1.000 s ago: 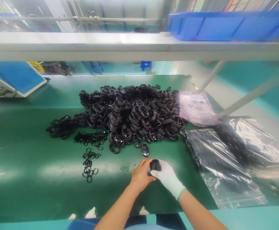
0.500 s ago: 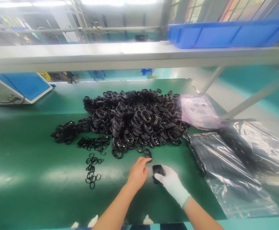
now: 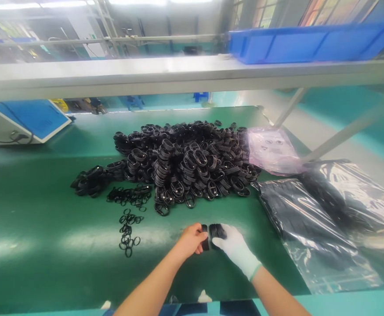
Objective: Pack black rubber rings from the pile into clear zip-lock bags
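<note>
My bare left hand (image 3: 192, 240) is closed around a coiled black cable (image 3: 204, 239), held on edge with the thumb on the near side. Just right of it, my right hand (image 3: 234, 245) in a white glove grips several coiled black cables (image 3: 216, 231) stacked side by side. A narrow gap parts the two bundles, both low over the green mat. Beyond my hands lies a big pile of coiled black cables (image 3: 185, 166). To the left, small black rings (image 3: 128, 235) are scattered on the mat, with a denser heap of rings (image 3: 126, 196) behind them.
Clear plastic bags with black contents (image 3: 300, 215) lie at the right, beside a pinkish printed bag (image 3: 273, 149). A white shelf (image 3: 165, 79) crosses above the table and carries a blue bin (image 3: 310, 44). A blue-panelled box (image 3: 30, 118) stands at the far left.
My left hand has picked up the single coiled cable in front of the pile and drawn it back beside the right hand's bundle. My right hand has hardly moved.
</note>
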`<act>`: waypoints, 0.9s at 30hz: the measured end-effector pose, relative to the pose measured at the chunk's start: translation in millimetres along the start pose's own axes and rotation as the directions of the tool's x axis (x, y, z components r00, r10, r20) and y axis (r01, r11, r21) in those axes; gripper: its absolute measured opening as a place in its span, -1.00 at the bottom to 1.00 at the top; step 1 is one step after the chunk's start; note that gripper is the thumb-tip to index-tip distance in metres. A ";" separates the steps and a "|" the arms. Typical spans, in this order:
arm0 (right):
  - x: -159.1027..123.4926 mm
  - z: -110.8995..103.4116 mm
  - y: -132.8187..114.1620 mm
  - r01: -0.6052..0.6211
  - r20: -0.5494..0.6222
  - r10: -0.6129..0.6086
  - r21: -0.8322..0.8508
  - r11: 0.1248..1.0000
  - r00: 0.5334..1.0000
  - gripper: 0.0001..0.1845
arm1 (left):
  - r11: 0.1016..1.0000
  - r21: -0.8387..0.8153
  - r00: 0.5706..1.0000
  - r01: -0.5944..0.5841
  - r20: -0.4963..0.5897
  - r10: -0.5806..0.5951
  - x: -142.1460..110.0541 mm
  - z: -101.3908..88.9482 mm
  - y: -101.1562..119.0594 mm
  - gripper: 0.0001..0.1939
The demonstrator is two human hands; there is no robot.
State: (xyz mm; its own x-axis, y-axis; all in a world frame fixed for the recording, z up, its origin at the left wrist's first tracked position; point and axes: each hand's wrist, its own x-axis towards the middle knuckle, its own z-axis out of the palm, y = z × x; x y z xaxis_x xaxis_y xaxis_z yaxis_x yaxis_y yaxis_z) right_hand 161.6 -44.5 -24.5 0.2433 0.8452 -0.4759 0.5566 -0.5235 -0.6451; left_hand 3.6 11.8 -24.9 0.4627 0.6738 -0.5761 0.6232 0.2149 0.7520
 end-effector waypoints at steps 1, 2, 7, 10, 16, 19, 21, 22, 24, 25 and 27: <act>1.0 0.7 1.8 0.005 0.003 -0.005 0.002 1.000 1.000 -0.58 | 0.995 -0.096 0.999 0.030 0.025 -0.028 0.1 7.3 -3.6 -0.88; 1.7 1.4 3.6 0.009 0.006 -0.009 0.004 1.000 1.000 -0.59 | 0.991 -0.127 0.999 0.032 0.028 -0.029 1.2 13.5 -5.9 -0.88; 3.2 3.6 11.2 0.030 0.011 -0.030 0.012 0.999 0.999 -0.61 | 0.977 -0.215 1.000 0.013 -0.001 -0.014 7.2 24.8 -5.3 -0.87; 3.3 3.5 12.2 0.040 0.010 -0.040 0.020 0.999 0.999 -0.60 | 0.973 -0.230 1.000 0.011 -0.010 -0.014 7.2 24.4 -4.4 -0.86; -0.4 7.5 -0.8 0.027 -0.002 -0.027 -0.007 1.000 1.000 -0.64 | 0.991 -0.131 1.000 0.030 0.014 -0.028 9.1 23.6 -2.1 -0.85; -4.3 8.8 -10.5 -0.040 -0.027 0.038 -0.060 0.997 0.999 -0.60 | 0.999 -0.031 0.996 0.036 -0.078 -0.038 11.7 2.5 2.9 -0.80; -6.6 7.3 -15.5 -0.065 -0.010 0.064 -0.073 0.995 0.998 -0.55 | 0.976 0.216 0.962 0.007 -0.267 0.053 15.7 -20.4 8.4 -0.80; -7.6 6.0 -17.4 -0.073 -0.003 0.073 -0.075 0.994 0.997 -0.53 | 0.913 0.408 0.930 0.007 -0.339 0.144 18.5 -32.4 11.6 -0.78; -9.4 3.4 -20.5 -0.083 -0.001 0.083 -0.074 0.994 0.997 -0.52 | 0.686 0.727 0.881 0.026 -0.341 0.328 25.4 -52.8 18.0 -0.70; -10.0 2.4 -21.6 -0.086 -0.006 0.086 -0.075 0.993 0.996 -0.51 | 0.588 0.809 0.878 0.016 -0.293 0.378 29.1 -60.2 20.8 -0.69; -10.0 1.6 -22.9 -0.093 -0.023 0.092 -0.079 0.993 0.996 -0.50 | 0.536 0.843 0.892 -0.046 -0.207 0.403 35.1 -68.6 24.6 -0.71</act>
State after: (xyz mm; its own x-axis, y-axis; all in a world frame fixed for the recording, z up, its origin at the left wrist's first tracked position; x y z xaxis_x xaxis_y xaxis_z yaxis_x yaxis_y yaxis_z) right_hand 145.1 -41.1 -6.0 0.3112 0.7957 -0.5196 0.5922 -0.5900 -0.5488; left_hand -8.1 89.2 -4.7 0.5332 0.8336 -0.1447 0.8440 -0.5122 0.1594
